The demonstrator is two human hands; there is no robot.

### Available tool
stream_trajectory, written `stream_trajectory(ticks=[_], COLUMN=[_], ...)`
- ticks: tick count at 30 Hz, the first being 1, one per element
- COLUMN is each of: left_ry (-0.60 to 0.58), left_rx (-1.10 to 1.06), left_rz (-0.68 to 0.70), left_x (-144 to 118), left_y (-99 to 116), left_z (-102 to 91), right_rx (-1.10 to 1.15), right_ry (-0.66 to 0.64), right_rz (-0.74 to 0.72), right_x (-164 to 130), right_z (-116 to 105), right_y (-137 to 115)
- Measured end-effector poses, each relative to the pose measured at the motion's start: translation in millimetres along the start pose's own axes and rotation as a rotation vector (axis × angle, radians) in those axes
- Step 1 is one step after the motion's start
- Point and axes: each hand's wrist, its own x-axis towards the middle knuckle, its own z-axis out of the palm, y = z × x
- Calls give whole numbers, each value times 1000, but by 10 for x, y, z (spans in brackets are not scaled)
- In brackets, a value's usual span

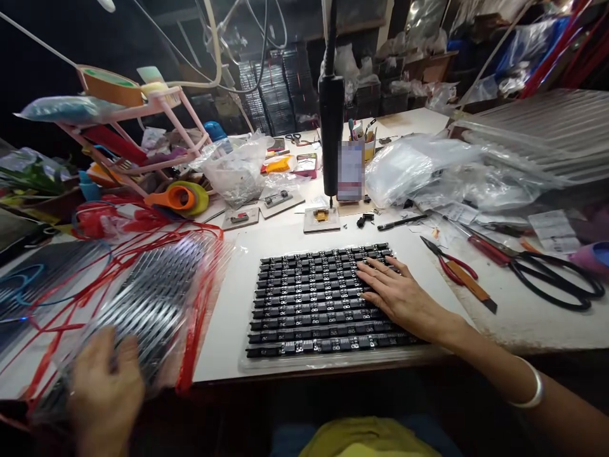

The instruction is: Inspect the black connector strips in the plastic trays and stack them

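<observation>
A clear tray [247, 365] filled with rows of small black electronic parts [304, 298] lies on the white table in front of me. My right hand [397, 292] rests flat on the right side of those rows, fingers spread. My left hand [107, 387] grips the near edge of a clear plastic bundle [157, 298] of similar trays, tied with red plastic strapping [200, 304], at the table's left edge. The bundle is blurred.
Red-handled pliers [451, 263] and large black scissors [552, 276] lie right of the tray. A black lamp post [330, 127] stands behind it, with small fixtures [322, 218], plastic bags [419, 168] and a pink rack [143, 127] further back. Stacked clear trays [547, 127] sit far right.
</observation>
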Motion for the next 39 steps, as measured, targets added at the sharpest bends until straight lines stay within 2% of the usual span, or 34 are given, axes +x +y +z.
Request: stream_trajectory(ticks=[1,4,6,9,12,15,20,22,24,26,29,31,35,39], left_ry=[16,-263,-404,-487,-483,-469,-531,-510,-456,-450,-548,-613,-666,-615], left_rx=[19,-58,-113,-189,-263,-292,-285,-246,-169,-64,73,125,148,80], left_rz=[29,249,264,167,134,125,71,83,169,321,550,649,707,624], left_x=[6,-21,-76,-187,-276,-304,-260,-216,-161,-111,-83,-96,-117,-4], left_y=[135,505,665,791,863,899,861,864,906,990,1168,1285,1403,1270], left_z=[128,538,753,909,925,884,763,739,749,787,865,907,933,940], right_rx=[9,49,84,199,340,417,548,567,569,565,555,543,514,491], right_ry=[0,28,73,127,173,217,192,207,226,235,225,214,177,162], right_rz=[5,82,212,414,519,555,629,652,682,725,773,778,766,760], right_x=[-6,-73,-176,-378,-514,-539,-558,-579,-595,-605,-617,-622,-628,-636], right_z=[1,15,39,83,103,93,66,63,61,57,44,33,21,33], right_y=[6,66,131,210,217,189,213,228,231,222,204,200,210,220])
